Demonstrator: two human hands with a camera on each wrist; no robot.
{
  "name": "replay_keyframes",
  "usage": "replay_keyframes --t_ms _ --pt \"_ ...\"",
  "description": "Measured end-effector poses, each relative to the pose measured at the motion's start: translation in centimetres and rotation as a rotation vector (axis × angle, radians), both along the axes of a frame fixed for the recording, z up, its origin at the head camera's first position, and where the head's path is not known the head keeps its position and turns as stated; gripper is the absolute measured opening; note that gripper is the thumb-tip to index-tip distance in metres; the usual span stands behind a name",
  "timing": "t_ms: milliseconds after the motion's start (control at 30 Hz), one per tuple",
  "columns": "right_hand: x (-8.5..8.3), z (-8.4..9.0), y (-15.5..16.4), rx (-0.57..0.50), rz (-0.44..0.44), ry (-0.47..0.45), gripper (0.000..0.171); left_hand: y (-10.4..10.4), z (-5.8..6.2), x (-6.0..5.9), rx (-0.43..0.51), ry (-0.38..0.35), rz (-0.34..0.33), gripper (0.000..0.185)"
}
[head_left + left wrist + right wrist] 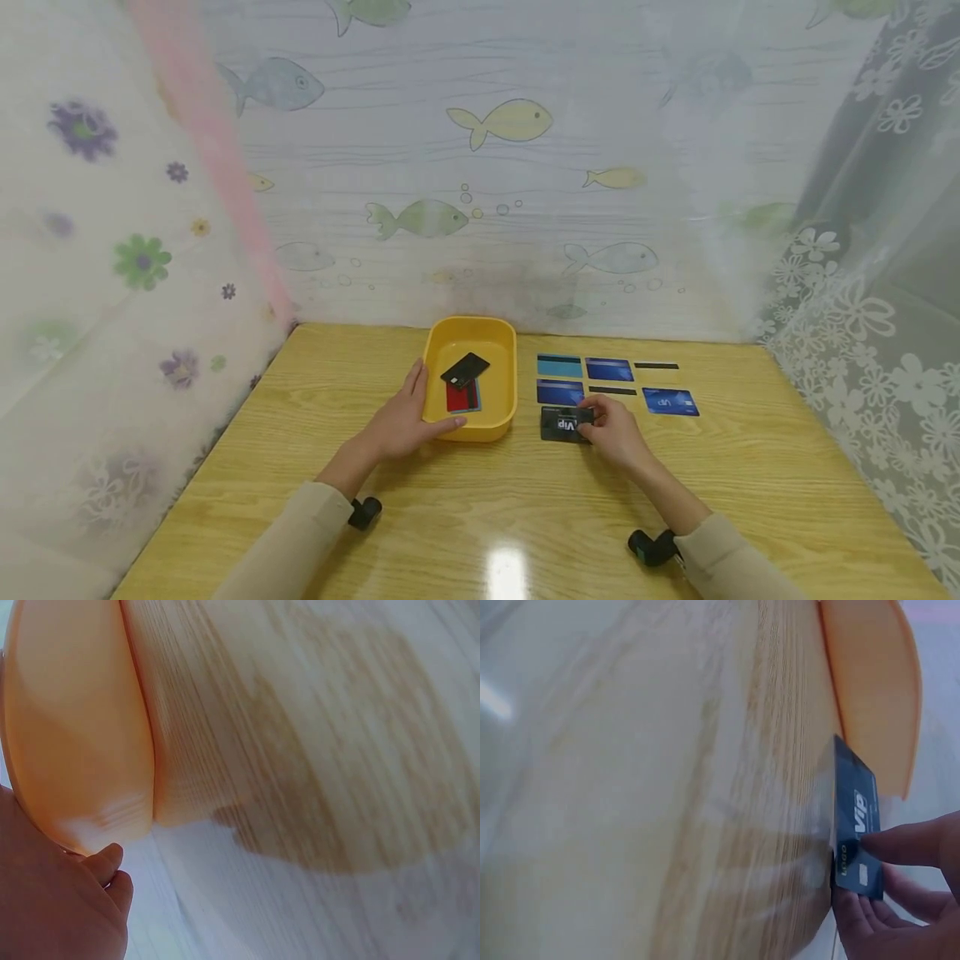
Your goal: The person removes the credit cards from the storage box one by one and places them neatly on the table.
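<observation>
Pinching a black card [564, 424] at centre frame, the right hand [613, 432] lifts its edge off the table [750, 500]; the left hand [401, 417] rests flat-fingered against the yellow tray [498, 333].

A makeshift recording booth rather than a lived-in room: a wooden worktop [465, 517] is closed in on three sides by hung cloth. A fish-print curtain [495, 167] hangs behind, a flower-print sheet [97, 250] on the left and white lace [877, 317] on the right. Cards [611, 385] lie in neat rows beside a yellow tray [501, 423].
</observation>
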State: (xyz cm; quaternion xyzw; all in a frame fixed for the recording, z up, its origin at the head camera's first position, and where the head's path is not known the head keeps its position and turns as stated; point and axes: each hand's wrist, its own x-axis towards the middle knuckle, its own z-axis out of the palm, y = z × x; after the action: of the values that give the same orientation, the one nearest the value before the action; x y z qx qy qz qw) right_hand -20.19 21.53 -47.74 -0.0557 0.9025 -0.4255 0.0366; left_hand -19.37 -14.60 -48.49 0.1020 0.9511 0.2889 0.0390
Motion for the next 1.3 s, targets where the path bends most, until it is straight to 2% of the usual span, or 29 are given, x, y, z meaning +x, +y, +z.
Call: replay_keyframes --t_ms 233,433,667,1067,1300 --pt "-0.35 0.12 -0.38 0.072 0.042 0.03 0.03 0.13 0.49 0.05 0.008 -0.001 0.006 0.127" --pt "-0.28 0.3 -0.66 0.106 0.066 0.041 0.03 0.17 0.33 -0.17 0.0 -0.008 0.005 0.127" --pt "-0.53 0.28 -0.83 0.124 0.065 0.056 0.03 0.2 0.28 -0.42 -0.008 -0.003 0.008 0.127" --pt "-0.57 -0.26 -0.99 0.173 0.061 0.111 0.023 0.13 0.39 -0.15 0.005 0.003 0.004 0.126" --pt "-0.46 -0.35 -0.86 0.219 0.093 0.127 0.024 0.17 0.2 0.0 0.003 -0.009 0.008 0.127"
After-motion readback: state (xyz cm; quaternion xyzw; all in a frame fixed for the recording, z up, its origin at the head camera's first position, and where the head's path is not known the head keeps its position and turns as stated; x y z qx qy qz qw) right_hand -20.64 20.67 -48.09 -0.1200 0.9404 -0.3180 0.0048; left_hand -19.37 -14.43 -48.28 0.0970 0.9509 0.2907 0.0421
